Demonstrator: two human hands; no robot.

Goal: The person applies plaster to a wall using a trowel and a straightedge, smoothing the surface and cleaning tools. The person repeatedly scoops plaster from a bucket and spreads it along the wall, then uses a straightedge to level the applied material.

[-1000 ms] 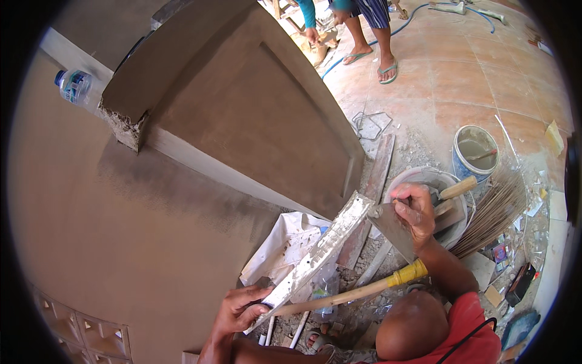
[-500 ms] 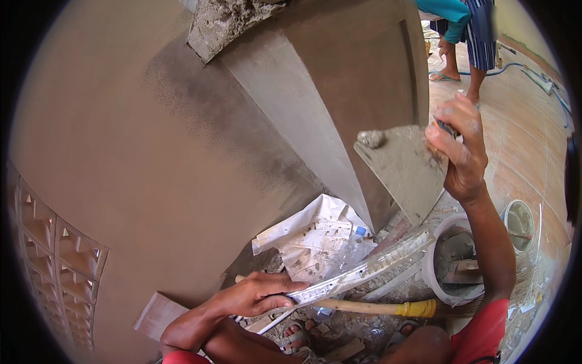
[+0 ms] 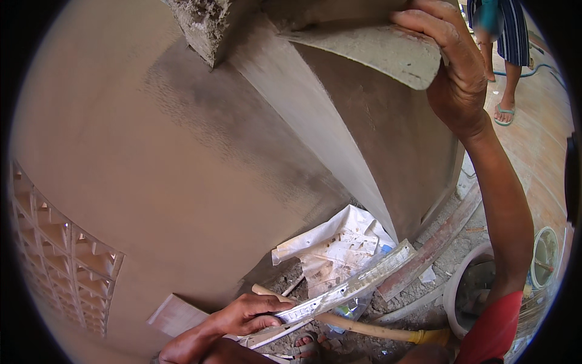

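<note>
My left hand [image 3: 257, 314] is closed around the near end of a long, pale straightedge [image 3: 345, 288], its top smeared with mortar. My right hand [image 3: 458, 73] is raised and grips a flat, triangular trowel [image 3: 376, 51]. The fingers hide the trowel's handle. The blade has a cement-grey film and lies against or close to the dark plastered side of a column [image 3: 376, 115]; I cannot tell whether it touches. A smoother, lighter strip [image 3: 315, 127] runs down the column's edge. Rough mortar [image 3: 203, 24] clings to a ledge at the top.
A bucket [image 3: 451, 297] stands below my right forearm, with a smaller pail [image 3: 544, 258] beyond. A dirty white sheet [image 3: 339, 242], a wooden handle [image 3: 370, 329] and rubble lie at the column's foot. Lattice blocks [image 3: 63, 255] fill the left. Another person's legs [image 3: 512, 73] show at the far right.
My right hand has lifted the trowel up and forward to the upper column, and the blade has tilted. The lump of mortar on its corner no longer shows. My left hand still holds the straightedge.
</note>
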